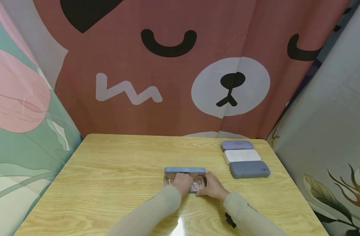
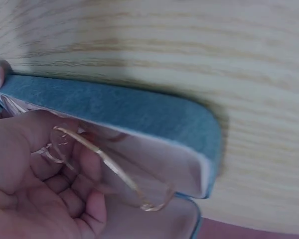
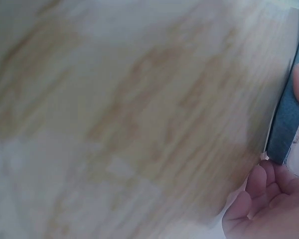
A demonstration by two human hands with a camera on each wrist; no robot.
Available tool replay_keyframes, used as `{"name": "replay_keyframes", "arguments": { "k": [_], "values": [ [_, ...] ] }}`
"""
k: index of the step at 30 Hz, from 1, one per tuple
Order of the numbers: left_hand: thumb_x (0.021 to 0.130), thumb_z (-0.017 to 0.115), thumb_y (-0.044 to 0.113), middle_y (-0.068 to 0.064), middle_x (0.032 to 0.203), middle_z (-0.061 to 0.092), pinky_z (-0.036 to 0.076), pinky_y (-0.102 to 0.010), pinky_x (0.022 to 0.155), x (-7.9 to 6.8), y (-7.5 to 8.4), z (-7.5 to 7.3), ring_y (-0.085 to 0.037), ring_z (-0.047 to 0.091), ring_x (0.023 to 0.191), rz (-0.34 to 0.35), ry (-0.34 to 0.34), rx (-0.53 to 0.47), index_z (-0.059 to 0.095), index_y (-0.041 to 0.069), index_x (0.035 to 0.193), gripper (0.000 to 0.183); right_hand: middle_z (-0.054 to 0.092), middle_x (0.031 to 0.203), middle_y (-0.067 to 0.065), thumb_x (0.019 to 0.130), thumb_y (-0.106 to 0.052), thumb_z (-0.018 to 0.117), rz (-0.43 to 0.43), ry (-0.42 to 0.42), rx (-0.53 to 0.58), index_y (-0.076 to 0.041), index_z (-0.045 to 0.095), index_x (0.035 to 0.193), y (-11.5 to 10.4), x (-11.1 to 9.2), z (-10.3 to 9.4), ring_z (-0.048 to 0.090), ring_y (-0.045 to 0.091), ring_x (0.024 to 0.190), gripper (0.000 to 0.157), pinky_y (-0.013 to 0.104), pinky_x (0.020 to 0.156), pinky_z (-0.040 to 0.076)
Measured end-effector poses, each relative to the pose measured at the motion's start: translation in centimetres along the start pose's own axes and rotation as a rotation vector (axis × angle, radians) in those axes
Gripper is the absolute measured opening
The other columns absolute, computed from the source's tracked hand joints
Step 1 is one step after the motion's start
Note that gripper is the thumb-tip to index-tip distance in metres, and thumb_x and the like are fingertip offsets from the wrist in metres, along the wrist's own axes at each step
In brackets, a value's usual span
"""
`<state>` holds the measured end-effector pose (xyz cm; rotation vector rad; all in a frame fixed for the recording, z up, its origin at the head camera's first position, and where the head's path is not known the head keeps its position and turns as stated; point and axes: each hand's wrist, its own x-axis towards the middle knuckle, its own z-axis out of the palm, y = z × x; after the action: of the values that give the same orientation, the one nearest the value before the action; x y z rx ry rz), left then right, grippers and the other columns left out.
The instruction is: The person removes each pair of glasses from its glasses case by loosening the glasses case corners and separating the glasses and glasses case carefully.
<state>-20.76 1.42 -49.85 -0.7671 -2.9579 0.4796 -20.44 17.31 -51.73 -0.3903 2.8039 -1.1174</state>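
Note:
A blue eyeglass case (image 1: 184,169) stands with its lid up near the middle of the table, its pale pink lining showing. Inside it are gold-framed eyeglasses (image 2: 114,169), partly covered by my left hand (image 1: 183,183). In the left wrist view, that hand reaches into the case with curled fingers around the middle of the eyeglasses; the exact fingertip contact is hidden. My right hand (image 1: 213,187) grips the case's right end, thumb at the front edge and fingers by the lid. The right wrist view catches the thumb on the blue wall.
Right of the hands, three closed cases lie in a row on the wooden table (image 1: 115,164): purple (image 1: 237,145), white (image 1: 242,156) and grey-blue (image 1: 249,169). A black object (image 1: 230,220) shows under the right sleeve. Printed curtains (image 1: 168,118) hang behind the table.

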Motion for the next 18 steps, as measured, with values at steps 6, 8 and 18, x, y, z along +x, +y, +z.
{"name": "replay_keyframes", "arguments": {
  "k": [6,8,18],
  "values": [
    [0.085,0.068,0.017,0.005,0.078,0.067,0.055,-0.028,0.063,-0.1,-0.1,0.4,-0.010,0.064,0.073,0.002,0.082,-0.053,0.071,0.017,0.079,0.007,0.058,0.109,0.011,0.057,-0.017,0.095,-0.008,0.011,-0.004,0.006,0.056,0.125,0.0,-0.1,0.0,0.053,0.032,0.107,0.082,0.051,0.098,0.041],
    [0.086,0.069,0.017,0.004,0.078,0.068,0.055,-0.028,0.063,-0.1,-0.2,0.3,-0.011,0.064,0.073,0.011,0.080,-0.057,0.071,0.017,0.080,0.007,0.058,0.108,0.010,0.057,-0.017,0.095,-0.006,0.011,-0.004,0.007,0.056,0.125,0.0,-0.1,0.0,0.053,0.031,0.106,0.082,0.050,0.098,0.041],
    [0.086,0.070,0.015,0.003,0.078,0.068,0.055,-0.026,0.063,-0.6,-0.3,-0.6,-0.011,0.064,0.072,0.021,0.073,-0.062,0.072,0.017,0.080,0.006,0.059,0.107,0.010,0.057,-0.017,0.095,-0.024,0.020,-0.009,0.007,0.056,0.125,-0.3,-0.3,-0.1,0.053,0.030,0.103,0.083,0.049,0.096,0.042]
  ]
}}
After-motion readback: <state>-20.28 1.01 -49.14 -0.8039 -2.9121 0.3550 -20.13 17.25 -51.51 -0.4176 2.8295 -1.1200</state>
